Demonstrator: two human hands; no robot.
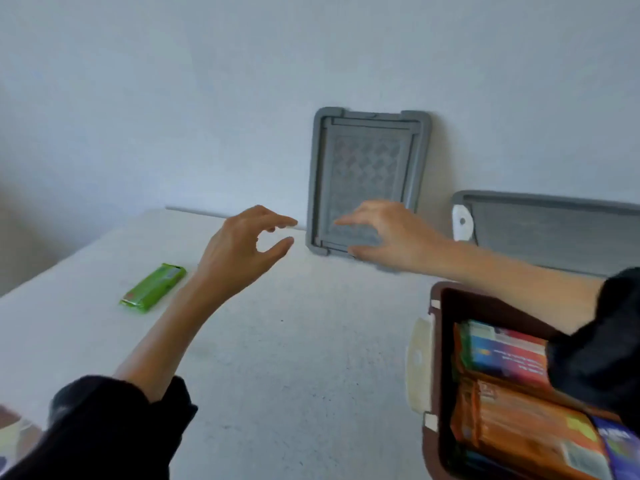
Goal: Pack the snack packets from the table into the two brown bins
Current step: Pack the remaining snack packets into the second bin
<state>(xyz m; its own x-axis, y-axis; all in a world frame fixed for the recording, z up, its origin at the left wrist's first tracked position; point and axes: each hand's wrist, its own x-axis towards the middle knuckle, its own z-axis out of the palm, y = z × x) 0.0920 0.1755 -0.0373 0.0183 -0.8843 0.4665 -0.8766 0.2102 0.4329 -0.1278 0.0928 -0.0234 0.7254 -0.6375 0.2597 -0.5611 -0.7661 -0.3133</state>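
Observation:
One green snack packet [153, 287] lies on the white table [277, 358] at the left. A brown bin [437, 341] at the lower right holds several packets, orange [512, 424], blue and red among them. My left hand [242, 251] hovers over the table's far middle, fingers spread, holding nothing. To its right my right hand [391, 233] reaches toward a grey lid [367, 161] that leans upright against the wall, fingers apart in front of the lid's lower part. Both hands are to the right of the green packet.
A second grey lid [554, 226] with a white latch [462, 221] leans on the wall at the far right. A white latch [420, 365] hangs on the brown bin's left side. Something blurred sits at the bottom left corner [14, 434].

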